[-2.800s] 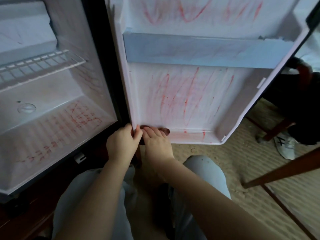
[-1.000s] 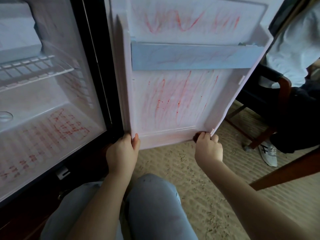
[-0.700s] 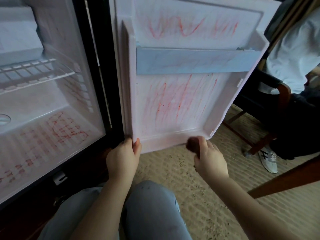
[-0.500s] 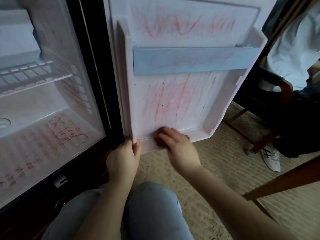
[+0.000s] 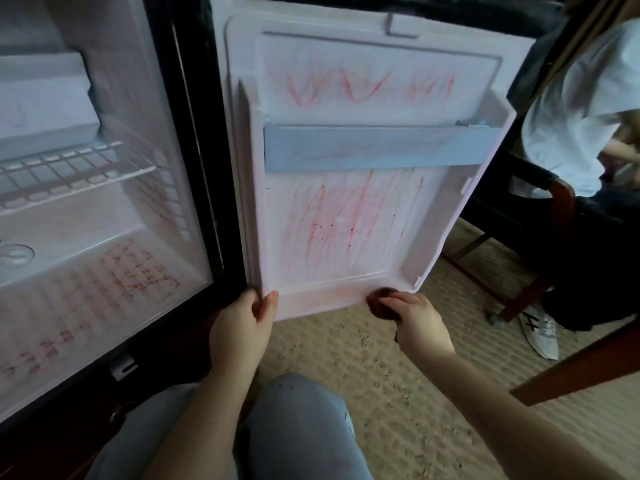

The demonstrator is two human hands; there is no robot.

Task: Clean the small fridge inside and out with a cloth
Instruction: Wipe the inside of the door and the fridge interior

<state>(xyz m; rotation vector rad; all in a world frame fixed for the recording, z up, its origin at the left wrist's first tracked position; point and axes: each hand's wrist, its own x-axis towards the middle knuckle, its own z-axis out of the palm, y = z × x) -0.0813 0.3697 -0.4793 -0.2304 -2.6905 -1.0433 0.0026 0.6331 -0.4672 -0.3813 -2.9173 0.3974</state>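
Now: fridge door [image 5: 346,237] stands open, red streaks across its inner liner. Left hand [image 5: 242,327] grips the door's lower hinge-side corner. Right hand [image 5: 419,320] holds a dark cloth [image 5: 379,303] bunched against the door's bottom ledge, nearer its free edge.

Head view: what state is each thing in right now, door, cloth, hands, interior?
fridge door: open, inner panel streaked red
left hand: grips the door's lower left corner
right hand: holds the cloth
cloth: bunched, pressed on the door's bottom ledge
blue door rail: in place
wire shelf: in place
fridge floor: marked red
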